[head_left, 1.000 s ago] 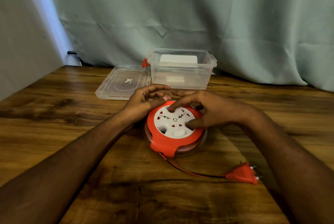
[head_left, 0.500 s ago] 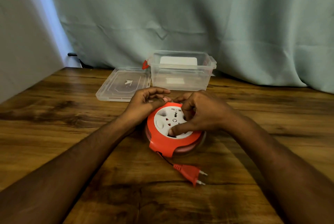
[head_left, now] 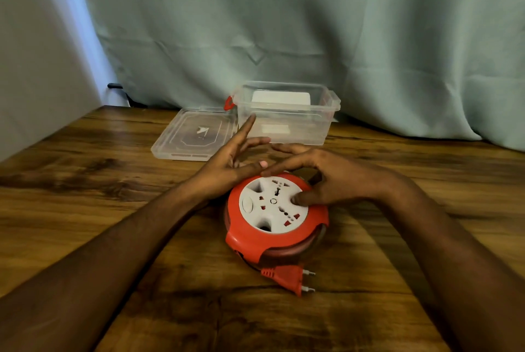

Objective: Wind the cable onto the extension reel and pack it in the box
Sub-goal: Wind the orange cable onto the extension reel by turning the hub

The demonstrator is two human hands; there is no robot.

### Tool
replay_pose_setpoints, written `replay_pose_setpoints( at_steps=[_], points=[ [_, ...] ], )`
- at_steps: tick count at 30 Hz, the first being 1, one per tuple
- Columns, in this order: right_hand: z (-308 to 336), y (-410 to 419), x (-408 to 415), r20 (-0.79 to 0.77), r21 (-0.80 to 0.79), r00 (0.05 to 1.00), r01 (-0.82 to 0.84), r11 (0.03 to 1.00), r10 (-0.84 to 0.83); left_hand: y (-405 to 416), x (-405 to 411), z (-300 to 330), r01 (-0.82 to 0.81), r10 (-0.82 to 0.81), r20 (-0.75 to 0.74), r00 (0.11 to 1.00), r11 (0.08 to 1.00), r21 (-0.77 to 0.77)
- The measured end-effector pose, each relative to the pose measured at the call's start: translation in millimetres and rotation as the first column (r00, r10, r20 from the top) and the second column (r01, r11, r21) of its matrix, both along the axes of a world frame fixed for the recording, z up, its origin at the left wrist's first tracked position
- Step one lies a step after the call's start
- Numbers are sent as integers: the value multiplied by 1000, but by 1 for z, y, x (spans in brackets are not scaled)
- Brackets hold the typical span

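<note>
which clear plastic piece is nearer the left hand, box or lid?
The lid, lying flat on the table just beyond the left hand. The box stands upright to the lid's right, open-topped.

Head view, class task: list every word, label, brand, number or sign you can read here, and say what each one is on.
No text can be read.
Lid: a pale embossed logo in its middle, too blurred to read.
Box: two white label-like patches, with no legible print.
Reel: only socket holes and a switch on its white face; no readable marking.
Plug: no marking visible.
</note>
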State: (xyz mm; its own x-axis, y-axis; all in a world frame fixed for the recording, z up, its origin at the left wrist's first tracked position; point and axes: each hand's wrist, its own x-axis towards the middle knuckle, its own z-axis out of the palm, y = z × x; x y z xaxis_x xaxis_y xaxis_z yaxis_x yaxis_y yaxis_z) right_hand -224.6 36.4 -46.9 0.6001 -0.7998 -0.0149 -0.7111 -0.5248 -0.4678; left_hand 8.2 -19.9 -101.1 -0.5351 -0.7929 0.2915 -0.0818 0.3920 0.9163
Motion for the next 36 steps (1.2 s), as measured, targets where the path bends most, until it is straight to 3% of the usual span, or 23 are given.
replay_pose_setpoints(
  at_steps=[5, 10, 14, 23, 30, 36],
  points=[
    [7, 6, -4, 32, 108, 998, -55, 993, 52, 0, 1, 1, 51, -53, 27, 998, 998, 41],
    [0, 5, 10, 16, 92, 996, -86, 992, 84, 2, 1, 6, 38, -45, 86, 995, 996, 83],
    [-1, 5, 12, 34, 165, 998, -64, 984, 59, 5, 2, 7, 74, -81, 44, 996, 988, 138],
    [-3, 9, 15, 4, -7, 994, 109, 994, -109, 7, -3, 4, 13, 4, -100, 995, 987, 163],
    [-2, 16, 27, -81, -151, 968, 224, 963, -238, 8, -4, 4, -119, 130, -92, 987, 986, 115],
    [2, 17, 28, -97, -91, 965, 237, 967, -246, 9, -5, 3, -137, 141, -79, 987, 989, 50]
  ],
)
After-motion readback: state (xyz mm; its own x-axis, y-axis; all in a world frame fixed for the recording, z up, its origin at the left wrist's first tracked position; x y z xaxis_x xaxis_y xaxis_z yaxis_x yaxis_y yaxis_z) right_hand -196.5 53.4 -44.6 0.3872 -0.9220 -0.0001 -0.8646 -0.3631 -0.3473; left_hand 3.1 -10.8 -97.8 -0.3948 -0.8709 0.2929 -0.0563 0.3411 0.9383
